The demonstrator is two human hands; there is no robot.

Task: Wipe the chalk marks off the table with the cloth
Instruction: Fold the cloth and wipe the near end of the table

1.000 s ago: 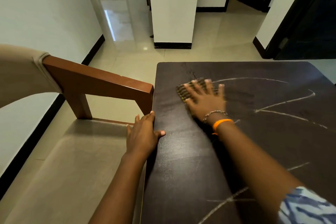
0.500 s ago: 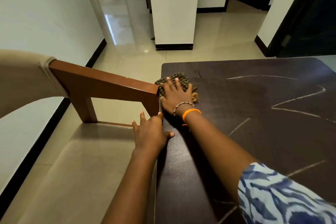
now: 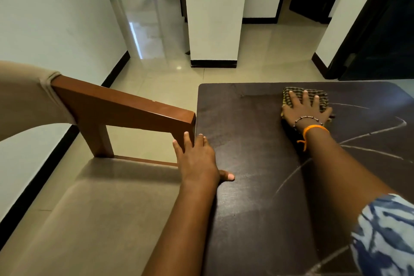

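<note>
A dark brown table [image 3: 251,197] fills the lower right. White chalk marks [image 3: 371,133] run across its right side and near corner. A checked brown and yellow cloth [image 3: 291,94] lies near the far edge. My right hand [image 3: 305,111] presses flat on it, fingers spread, with a bead bracelet and an orange band at the wrist. My left hand [image 3: 198,161] rests on the table's left edge, thumb on the top, fingers over the side.
A wooden armrest [image 3: 125,107] of a beige cushioned sofa [image 3: 89,219] touches the table's left edge. Beyond lie a tiled floor, a white pillar [image 3: 215,18] and dark doorways at the right.
My right hand has slid the cloth from the table's far left corner to the right along the far edge. The left hand has stayed on the table's edge.
</note>
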